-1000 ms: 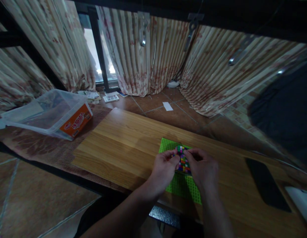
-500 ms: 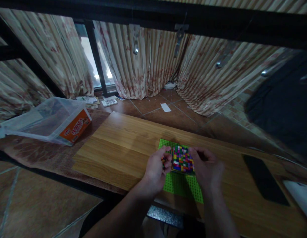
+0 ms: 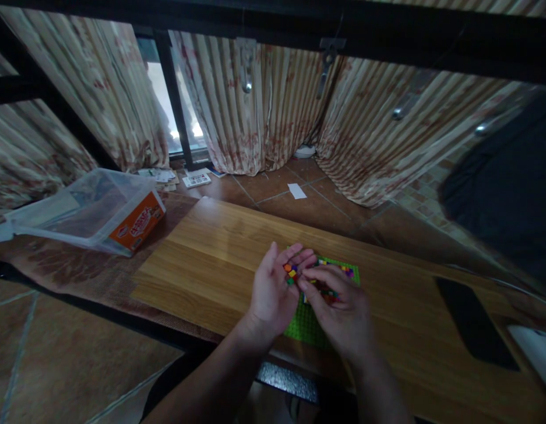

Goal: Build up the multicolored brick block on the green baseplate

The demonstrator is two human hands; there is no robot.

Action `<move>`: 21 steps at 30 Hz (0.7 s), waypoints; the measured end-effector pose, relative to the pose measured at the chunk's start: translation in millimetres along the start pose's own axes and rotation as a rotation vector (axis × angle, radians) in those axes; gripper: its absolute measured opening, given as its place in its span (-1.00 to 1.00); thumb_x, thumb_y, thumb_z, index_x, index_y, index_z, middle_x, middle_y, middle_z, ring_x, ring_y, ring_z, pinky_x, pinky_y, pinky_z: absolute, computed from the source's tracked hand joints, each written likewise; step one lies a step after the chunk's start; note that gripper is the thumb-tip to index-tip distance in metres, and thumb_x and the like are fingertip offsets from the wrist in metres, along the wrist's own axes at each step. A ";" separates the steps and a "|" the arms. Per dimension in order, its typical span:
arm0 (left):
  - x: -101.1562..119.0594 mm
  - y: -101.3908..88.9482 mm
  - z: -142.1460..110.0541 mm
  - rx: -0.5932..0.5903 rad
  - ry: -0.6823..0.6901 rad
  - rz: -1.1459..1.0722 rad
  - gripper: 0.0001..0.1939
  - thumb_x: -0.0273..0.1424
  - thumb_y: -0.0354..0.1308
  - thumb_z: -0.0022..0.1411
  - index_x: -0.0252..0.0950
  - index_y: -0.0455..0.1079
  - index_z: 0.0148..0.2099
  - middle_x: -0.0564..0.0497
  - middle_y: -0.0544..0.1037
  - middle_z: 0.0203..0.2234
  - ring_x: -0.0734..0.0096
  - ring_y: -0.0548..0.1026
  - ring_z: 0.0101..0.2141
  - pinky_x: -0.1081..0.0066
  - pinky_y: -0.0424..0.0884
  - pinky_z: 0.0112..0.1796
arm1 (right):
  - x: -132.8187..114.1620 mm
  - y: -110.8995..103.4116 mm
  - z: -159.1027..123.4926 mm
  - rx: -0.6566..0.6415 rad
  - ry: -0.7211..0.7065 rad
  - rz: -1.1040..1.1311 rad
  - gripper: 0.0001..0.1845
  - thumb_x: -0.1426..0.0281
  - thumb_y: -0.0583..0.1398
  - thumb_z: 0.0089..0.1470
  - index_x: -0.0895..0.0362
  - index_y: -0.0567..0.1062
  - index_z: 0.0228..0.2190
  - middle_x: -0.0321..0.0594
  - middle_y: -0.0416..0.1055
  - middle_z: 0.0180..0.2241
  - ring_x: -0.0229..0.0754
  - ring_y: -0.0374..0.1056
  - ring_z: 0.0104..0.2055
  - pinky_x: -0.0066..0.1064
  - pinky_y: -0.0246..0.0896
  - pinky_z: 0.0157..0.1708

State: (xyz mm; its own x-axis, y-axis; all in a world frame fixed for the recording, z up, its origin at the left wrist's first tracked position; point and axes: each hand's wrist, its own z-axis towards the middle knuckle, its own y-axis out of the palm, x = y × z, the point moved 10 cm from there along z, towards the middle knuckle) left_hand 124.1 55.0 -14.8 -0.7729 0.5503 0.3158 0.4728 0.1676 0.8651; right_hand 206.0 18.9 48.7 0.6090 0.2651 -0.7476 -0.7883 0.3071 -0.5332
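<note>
My left hand (image 3: pixel 275 288) is cupped palm up and cradles several small toy bricks (image 3: pixel 290 274) in orange, yellow, green and purple. The thumb and fingertips of my right hand (image 3: pixel 341 306) are pinched together over the edge of that palm. Whatever lies between them is too small to make out. Beneath both hands is a green studded baseplate (image 3: pixel 306 327). A patch of many-coloured bricks (image 3: pixel 348 271) covers part of it, mostly hidden behind my right hand.
The baseplate lies on a wooden board (image 3: pixel 202 253). To the right rest a dark flat phone-like slab (image 3: pixel 476 324) and a white object (image 3: pixel 533 350). A clear plastic bin (image 3: pixel 87 206) with an orange label stands at the left. Curtains (image 3: pixel 290 106) hang beyond the board.
My right hand has moved left from the brick patch to my left palm. My left hand has turned further upward and opened out, showing the loose bricks. The view has shifted slightly.
</note>
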 end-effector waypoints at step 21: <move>-13.2 8.8 -0.3 -0.133 -0.078 -0.012 -0.46 -0.04 0.01 0.27 -0.44 0.44 -0.06 -0.24 0.51 -0.08 0.16 0.40 0.04 0.27 0.16 0.14 | -4.3 7.3 -1.5 -0.021 -0.106 -0.225 -0.80 0.43 0.12 0.24 0.07 0.54 -0.18 -0.22 0.47 -0.21 -0.22 0.40 -0.15 -0.38 0.29 -0.14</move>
State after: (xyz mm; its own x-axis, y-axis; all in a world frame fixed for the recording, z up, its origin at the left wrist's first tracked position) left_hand 138.3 49.0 -11.3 -0.7406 0.6117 0.2780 0.3991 0.0677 0.9144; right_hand 197.4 18.7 47.4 0.7741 0.2871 -0.5642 -0.6331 0.3504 -0.6902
